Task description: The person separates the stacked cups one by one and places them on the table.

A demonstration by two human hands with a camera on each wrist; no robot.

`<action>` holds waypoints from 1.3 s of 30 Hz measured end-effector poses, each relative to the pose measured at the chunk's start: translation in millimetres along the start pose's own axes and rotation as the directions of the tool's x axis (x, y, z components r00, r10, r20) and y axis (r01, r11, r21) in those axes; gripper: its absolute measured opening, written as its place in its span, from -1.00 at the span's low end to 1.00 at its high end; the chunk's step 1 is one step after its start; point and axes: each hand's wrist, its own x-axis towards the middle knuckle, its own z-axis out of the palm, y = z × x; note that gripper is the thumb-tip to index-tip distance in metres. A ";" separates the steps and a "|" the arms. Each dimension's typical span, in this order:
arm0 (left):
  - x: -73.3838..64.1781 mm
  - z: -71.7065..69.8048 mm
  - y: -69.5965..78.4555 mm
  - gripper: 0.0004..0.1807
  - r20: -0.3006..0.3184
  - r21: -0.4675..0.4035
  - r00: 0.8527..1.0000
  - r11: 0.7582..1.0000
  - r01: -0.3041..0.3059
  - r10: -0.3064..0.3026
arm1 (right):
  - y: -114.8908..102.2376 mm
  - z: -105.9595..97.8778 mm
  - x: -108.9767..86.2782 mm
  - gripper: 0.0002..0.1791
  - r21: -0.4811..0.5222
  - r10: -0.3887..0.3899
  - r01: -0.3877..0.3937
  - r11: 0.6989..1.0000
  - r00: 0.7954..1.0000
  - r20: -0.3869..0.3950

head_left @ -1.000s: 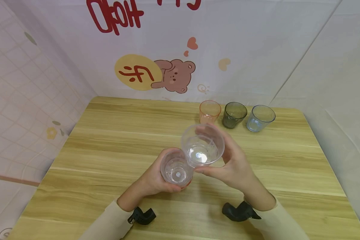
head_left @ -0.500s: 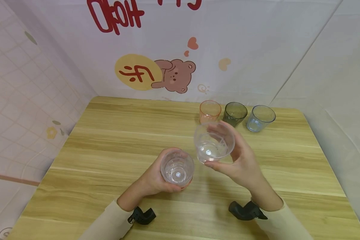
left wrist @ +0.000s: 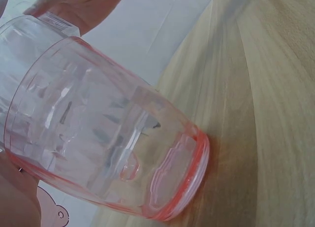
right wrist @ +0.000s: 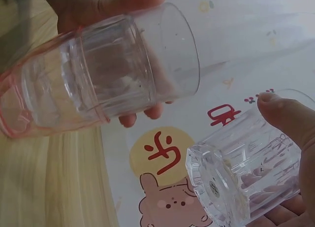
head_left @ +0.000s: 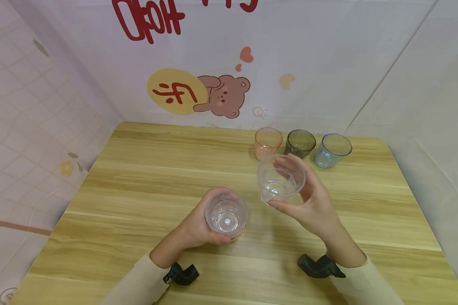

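Note:
In the head view my left hand (head_left: 198, 226) grips a stack of cups near the middle of the table. Its lower cup is a red-tinted cup (left wrist: 108, 138), seen from the side in the left wrist view. A clear cup (right wrist: 115, 64) is nested inside it, its rim standing above the red one. To the right, my right hand (head_left: 316, 207) holds another clear cup (head_left: 280, 178) between thumb and fingers, raised and slightly tilted. This cup is apart from the stack, and its faceted base shows in the right wrist view. Whether the stack's base touches the table I cannot tell.
At the back right of the wooden table (head_left: 137, 178) an orange-rimmed cup (head_left: 268, 146), a dark green cup (head_left: 299, 146) and a blue cup (head_left: 332, 152) stand upright in a row. A white cloth wall with a printed bear (head_left: 226, 97) rises behind the table.
My right hand has carried its clear cup to the right and slightly back, away from the stack, where the two overlapped in view. The left hand and its stack have stayed in place.

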 end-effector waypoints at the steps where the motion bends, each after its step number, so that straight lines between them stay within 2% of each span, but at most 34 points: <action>1: 0.1 0.1 0.1 0.10 0.000 0.001 1.000 1.000 -0.002 0.002 | 0.9 -1.1 -0.6 0.14 0.001 0.000 0.000 1.000 1.000 -0.003; 4: 0.4 0.7 0.9 0.11 -0.005 -0.003 1.000 1.000 -0.001 0.001 | 3.2 -4.2 -2.8 0.13 -0.002 0.001 -0.001 1.000 1.000 -0.014; 10: 0.9 0.8 3.1 0.12 -0.012 -0.007 1.000 1.000 0.001 -0.001 | 6.2 -11.3 -6.9 0.18 -0.046 0.063 -0.065 0.997 0.997 -0.043; 17: 0.9 1.0 1.4 0.11 -0.017 0.003 1.000 1.000 -0.006 0.006 | 11.9 -16.9 -11.0 0.15 -0.045 0.062 -0.065 0.997 0.996 -0.061; 26: -0.1 1.3 -1.2 0.11 -0.008 -0.001 1.000 1.000 -0.018 0.018 | 17.9 -22.7 -19.3 0.18 -0.081 0.134 -0.143 0.986 0.985 -0.107; 34: -0.2 1.8 -0.7 0.11 -0.009 -0.001 1.000 1.000 -0.014 0.014 | 24.1 -29.0 -26.9 0.20 -0.118 0.153 -0.169 0.979 0.979 -0.136; 39: -0.9 1.5 -1.9 0.11 -0.010 0.002 1.000 1.000 -0.013 0.013 | 31.5 -34.6 -30.5 0.17 -0.151 0.135 -0.157 0.976 0.980 -0.147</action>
